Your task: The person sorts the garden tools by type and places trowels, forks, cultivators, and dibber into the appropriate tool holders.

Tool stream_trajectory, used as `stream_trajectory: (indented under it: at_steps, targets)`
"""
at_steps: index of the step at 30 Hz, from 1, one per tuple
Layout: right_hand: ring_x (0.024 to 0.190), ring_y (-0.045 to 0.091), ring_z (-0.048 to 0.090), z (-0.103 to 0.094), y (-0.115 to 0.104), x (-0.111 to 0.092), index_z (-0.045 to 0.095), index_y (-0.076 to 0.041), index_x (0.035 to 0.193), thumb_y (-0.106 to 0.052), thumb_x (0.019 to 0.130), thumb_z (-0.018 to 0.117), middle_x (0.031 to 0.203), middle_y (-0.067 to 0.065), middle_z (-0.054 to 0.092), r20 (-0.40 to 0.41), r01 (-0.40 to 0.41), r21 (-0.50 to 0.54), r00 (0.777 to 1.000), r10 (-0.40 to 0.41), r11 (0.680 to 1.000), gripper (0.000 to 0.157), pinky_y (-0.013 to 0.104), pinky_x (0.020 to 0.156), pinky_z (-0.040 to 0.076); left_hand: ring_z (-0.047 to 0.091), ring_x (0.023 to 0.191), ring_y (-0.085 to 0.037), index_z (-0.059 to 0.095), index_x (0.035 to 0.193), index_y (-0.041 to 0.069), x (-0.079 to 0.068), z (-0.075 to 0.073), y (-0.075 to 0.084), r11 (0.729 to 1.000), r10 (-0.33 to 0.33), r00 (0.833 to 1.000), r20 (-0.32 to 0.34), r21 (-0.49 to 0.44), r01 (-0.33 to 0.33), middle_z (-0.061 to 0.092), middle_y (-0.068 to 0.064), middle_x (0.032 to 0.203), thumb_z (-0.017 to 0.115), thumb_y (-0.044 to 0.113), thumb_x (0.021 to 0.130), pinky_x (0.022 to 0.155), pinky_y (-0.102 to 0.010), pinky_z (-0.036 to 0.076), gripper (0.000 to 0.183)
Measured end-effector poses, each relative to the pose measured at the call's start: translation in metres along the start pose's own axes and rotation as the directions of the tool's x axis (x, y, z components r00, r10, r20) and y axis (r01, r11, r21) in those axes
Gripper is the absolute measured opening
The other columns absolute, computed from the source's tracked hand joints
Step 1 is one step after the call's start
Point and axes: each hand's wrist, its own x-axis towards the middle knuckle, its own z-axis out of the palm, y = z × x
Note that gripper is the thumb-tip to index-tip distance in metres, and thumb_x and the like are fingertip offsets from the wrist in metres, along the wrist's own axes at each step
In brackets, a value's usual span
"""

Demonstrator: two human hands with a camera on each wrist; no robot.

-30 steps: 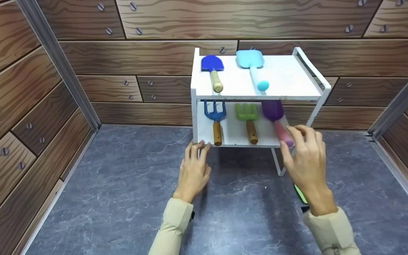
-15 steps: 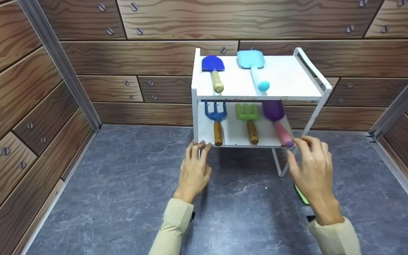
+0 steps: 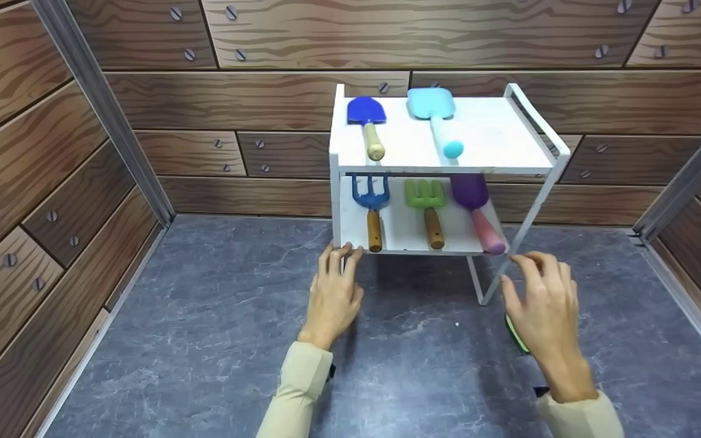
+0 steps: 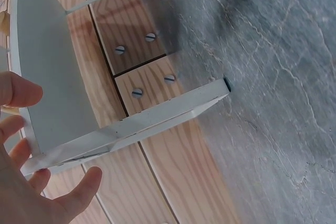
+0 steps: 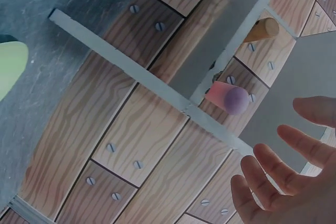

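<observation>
A white two-tier rack [image 3: 484, 135] stands before the back wall. My left hand [image 3: 332, 298] touches the front left corner of its lower shelf; the left wrist view shows the fingers [image 4: 21, 92] spread there. On that shelf lie a blue hand fork [image 3: 372, 199], a green hand fork [image 3: 425, 194] and a purple scoop [image 3: 471, 193] with a pink handle, its blade partly hidden by the top shelf. My right hand [image 3: 542, 310] is beside the right front leg, fingers loosely bent, apart from the pink handle [image 5: 227, 97] and holding nothing.
On the top shelf are a blue trowel [image 3: 366, 111] with a wooden handle and a light blue scoop [image 3: 431, 104]. A green object [image 3: 515, 334], partly hidden by the right hand, lies on the grey floor [image 3: 204, 340]. Wood-patterned walls [image 3: 253, 97] surround the floor.
My right hand has drawn away from the pink handle, down and to the right. The purple scoop stays on the lower shelf. The left hand keeps its place.
</observation>
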Motion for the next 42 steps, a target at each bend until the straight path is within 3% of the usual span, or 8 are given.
stream_trajectory:
  at_steps: [19,42]
  targets:
    - [0.094,0.048,0.055,0.000,0.018,-0.028,0.069,0.007,0.106,0.002,0.078,0.079,0.108,0.028,0.062,0.065,-0.068,-0.044,0.995,0.071,0.997,0.031,0.059,0.067,0.042,0.038,0.138,-0.042,0.055,0.139,0.009,0.000,-0.001,0.000,1.000,-0.012,1.000,0.012,-0.012,0.012,0.048,-0.014,0.139,0.068,0.002,0.079,0.104,-0.053,0.048,0.062]
    - [0.091,0.052,0.057,-0.003,0.037,-0.052,0.069,0.008,0.103,0.000,0.077,0.080,0.103,0.030,0.061,0.156,-0.136,-0.120,0.976,0.154,0.983,0.030,0.065,0.069,0.045,0.039,0.137,-0.040,0.055,0.140,0.010,0.000,0.000,0.000,1.000,0.004,1.000,-0.004,0.009,-0.004,0.049,-0.013,0.138,0.066,0.002,0.080,0.097,-0.053,0.053,0.061]
